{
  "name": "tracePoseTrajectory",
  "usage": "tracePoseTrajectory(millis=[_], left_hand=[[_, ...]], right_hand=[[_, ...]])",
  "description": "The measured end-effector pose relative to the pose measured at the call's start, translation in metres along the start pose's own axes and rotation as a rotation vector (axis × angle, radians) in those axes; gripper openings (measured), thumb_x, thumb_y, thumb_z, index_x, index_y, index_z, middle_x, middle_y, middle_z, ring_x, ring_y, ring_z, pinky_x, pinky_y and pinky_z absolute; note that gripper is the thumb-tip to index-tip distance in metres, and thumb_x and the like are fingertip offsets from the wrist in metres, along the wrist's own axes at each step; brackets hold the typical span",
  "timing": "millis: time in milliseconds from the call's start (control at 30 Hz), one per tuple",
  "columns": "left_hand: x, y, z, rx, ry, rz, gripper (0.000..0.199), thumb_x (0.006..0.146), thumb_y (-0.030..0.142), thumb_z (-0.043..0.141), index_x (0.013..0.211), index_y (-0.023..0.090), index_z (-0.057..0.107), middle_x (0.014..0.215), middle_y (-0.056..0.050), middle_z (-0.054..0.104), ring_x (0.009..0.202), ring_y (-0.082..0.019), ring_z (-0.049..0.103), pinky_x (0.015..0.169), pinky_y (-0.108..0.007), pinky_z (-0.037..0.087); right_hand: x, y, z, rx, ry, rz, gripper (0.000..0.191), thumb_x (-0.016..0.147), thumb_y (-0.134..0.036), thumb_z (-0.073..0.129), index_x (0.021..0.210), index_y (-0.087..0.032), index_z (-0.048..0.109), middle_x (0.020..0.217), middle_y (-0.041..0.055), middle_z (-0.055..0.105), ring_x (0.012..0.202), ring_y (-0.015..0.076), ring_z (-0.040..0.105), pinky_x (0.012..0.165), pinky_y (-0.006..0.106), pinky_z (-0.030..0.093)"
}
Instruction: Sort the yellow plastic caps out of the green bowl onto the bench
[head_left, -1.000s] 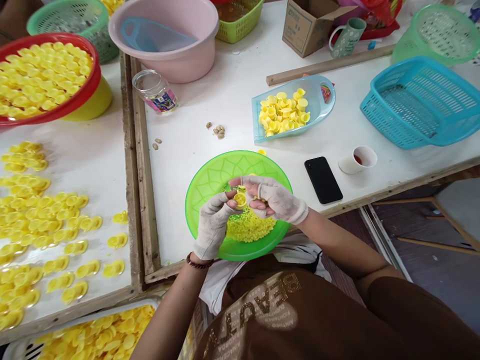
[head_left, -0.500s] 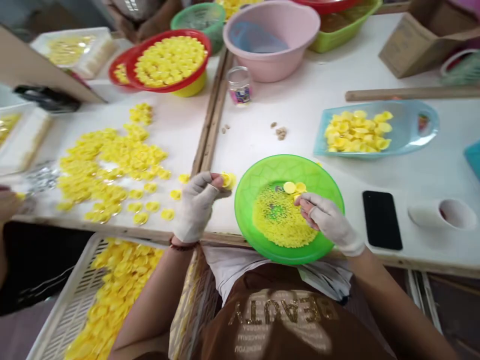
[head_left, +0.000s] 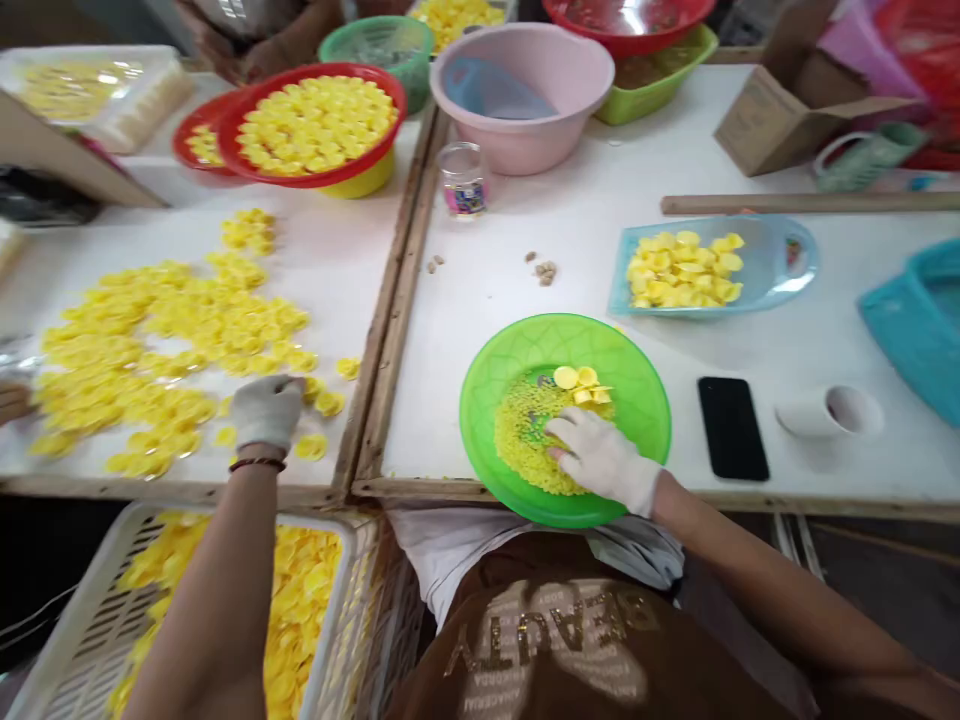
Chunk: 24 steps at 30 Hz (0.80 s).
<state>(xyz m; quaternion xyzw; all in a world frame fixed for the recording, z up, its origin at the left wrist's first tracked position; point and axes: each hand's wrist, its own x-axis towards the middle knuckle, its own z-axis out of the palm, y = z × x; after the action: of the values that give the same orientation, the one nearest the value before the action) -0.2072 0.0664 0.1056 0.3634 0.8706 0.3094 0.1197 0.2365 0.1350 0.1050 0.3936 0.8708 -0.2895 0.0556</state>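
My left hand [head_left: 268, 412], in a white glove with bare fingertips, is curled closed over the left tabletop beside loose yellow caps [head_left: 247, 320]. Its fingertips are mostly hidden, so whatever is in them cannot be seen. My right hand [head_left: 606, 462], gloved the same way, reaches over a green plate [head_left: 480, 400] with its fingers somewhat apart, the tips down at small yellow beads [head_left: 517, 440]. Several round yellow caps [head_left: 583, 380] lie on the plate beyond the right fingers.
A blue scoop [head_left: 772, 260] of yellow pieces, a phone [head_left: 733, 428] and a white cup [head_left: 825, 412] are to the right. Behind stand a clear jar [head_left: 463, 180], a pink basin [head_left: 525, 140] and a red basin [head_left: 232, 140]. A wooden strip [head_left: 397, 290] divides the tabletops; a white crate [head_left: 90, 610] is below.
My left hand has moved left and down, from beside the plate to the loose caps; the cap it pinched is out of sight. My right hand has shifted from the plate's caps to the beads, fingers loosened.
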Motion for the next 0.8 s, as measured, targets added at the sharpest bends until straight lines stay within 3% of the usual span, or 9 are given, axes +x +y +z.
tracePoseTrajectory(millis=[67, 133, 233, 300, 400, 500, 633, 700, 800], left_hand=[[0.009, -0.01, 0.007, 0.124, 0.037, 0.01, 0.029, 0.083, 0.031, 0.07, 0.063, 0.017, 0.055, 0.057, 0.0, 0.047, 0.087, -0.029, 0.061, 0.095, -0.052, 0.048], [0.011, -0.006, 0.013, 0.186, 0.123, 0.11, 0.025, 0.082, 0.036, 0.069, 0.066, 0.021, 0.056, 0.055, 0.0, 0.048, 0.092, -0.032, 0.061, 0.098, -0.056, 0.046], [-0.009, 0.037, 0.022, 0.102, 0.22, 0.395, 0.017, 0.091, 0.042, 0.062, 0.088, 0.026, 0.068, 0.085, -0.002, 0.069, 0.11, -0.033, 0.062, 0.104, -0.052, 0.045], [-0.035, 0.084, 0.037, -0.007, 0.167, 0.581, 0.021, 0.097, 0.038, 0.057, 0.102, 0.024, 0.072, 0.105, -0.006, 0.071, 0.118, -0.032, 0.061, 0.106, -0.047, 0.044], [-0.076, 0.156, 0.081, -0.125, -0.17, 0.853, 0.019, 0.097, 0.025, 0.055, 0.101, 0.02, 0.073, 0.108, -0.008, 0.072, 0.101, -0.025, 0.066, 0.091, -0.037, 0.051], [-0.108, 0.208, 0.141, 0.121, -0.586, 1.056, 0.022, 0.092, 0.012, 0.053, 0.097, 0.018, 0.074, 0.107, -0.01, 0.071, 0.094, -0.023, 0.067, 0.08, -0.034, 0.052], [-0.12, 0.237, 0.196, 0.39, -0.743, 1.068, 0.021, 0.087, 0.008, 0.057, 0.097, 0.016, 0.074, 0.106, -0.014, 0.072, 0.099, -0.027, 0.067, 0.081, -0.035, 0.051], [-0.115, 0.237, 0.204, 0.357, -0.742, 0.998, 0.022, 0.089, 0.01, 0.055, 0.095, 0.016, 0.075, 0.102, -0.013, 0.073, 0.096, -0.026, 0.068, 0.081, -0.035, 0.052], [-0.105, 0.225, 0.199, 0.148, -0.709, 0.812, 0.023, 0.09, 0.016, 0.052, 0.085, 0.017, 0.074, 0.085, -0.01, 0.073, 0.083, -0.023, 0.069, 0.076, -0.032, 0.053]], right_hand=[[0.002, -0.011, 0.005, -0.196, -0.078, 0.025, 0.039, 0.096, -0.04, 0.058, 0.127, -0.017, 0.065, 0.129, 0.0188, 0.061, 0.115, 0.0356, 0.059, 0.094, 0.047, 0.049], [0.004, -0.019, 0.01, -0.257, -0.151, 0.024, 0.044, 0.097, -0.046, 0.057, 0.127, -0.015, 0.064, 0.125, 0.0197, 0.063, 0.113, 0.0374, 0.061, 0.089, 0.047, 0.052], [0.007, -0.021, 0.012, -0.194, -0.231, 0.036, 0.04, 0.101, -0.043, 0.051, 0.122, -0.011, 0.066, 0.116, 0.0208, 0.07, 0.105, 0.0345, 0.067, 0.084, 0.043, 0.052], [0.008, -0.017, 0.011, -0.098, -0.238, 0.043, 0.034, 0.103, -0.038, 0.05, 0.114, -0.011, 0.067, 0.111, 0.0204, 0.072, 0.099, 0.0318, 0.069, 0.083, 0.04, 0.051], [0.01, -0.007, 0.006, 0.165, -0.103, 0.025, 0.023, 0.102, -0.031, 0.052, 0.097, -0.015, 0.066, 0.098, 0.0141, 0.073, 0.089, 0.0255, 0.067, 0.08, 0.037, 0.048], [0.009, 0.005, -0.003, 0.68, 0.098, 0.054, 0.024, 0.101, -0.033, 0.05, 0.083, -0.019, 0.056, 0.075, 0.0027, 0.062, 0.067, 0.0162, 0.058, 0.066, 0.031, 0.046], [0.001, 0.022, -0.016, 1.606, 0.162, 0.232, 0.025, 0.099, -0.043, 0.053, 0.087, -0.02, 0.052, 0.07, -0.0032, 0.054, 0.052, 0.0103, 0.049, 0.047, 0.023, 0.036], [-0.003, 0.029, -0.022, 1.884, 0.186, 0.306, 0.024, 0.095, -0.042, 0.061, 0.092, -0.019, 0.055, 0.076, -0.0018, 0.059, 0.056, 0.0096, 0.054, 0.046, 0.02, 0.038], [-0.004, 0.036, -0.031, 2.022, 0.268, 0.296, 0.027, 0.092, -0.041, 0.069, 0.089, -0.018, 0.055, 0.073, -0.0029, 0.058, 0.052, 0.0065, 0.052, 0.042, 0.016, 0.033]])
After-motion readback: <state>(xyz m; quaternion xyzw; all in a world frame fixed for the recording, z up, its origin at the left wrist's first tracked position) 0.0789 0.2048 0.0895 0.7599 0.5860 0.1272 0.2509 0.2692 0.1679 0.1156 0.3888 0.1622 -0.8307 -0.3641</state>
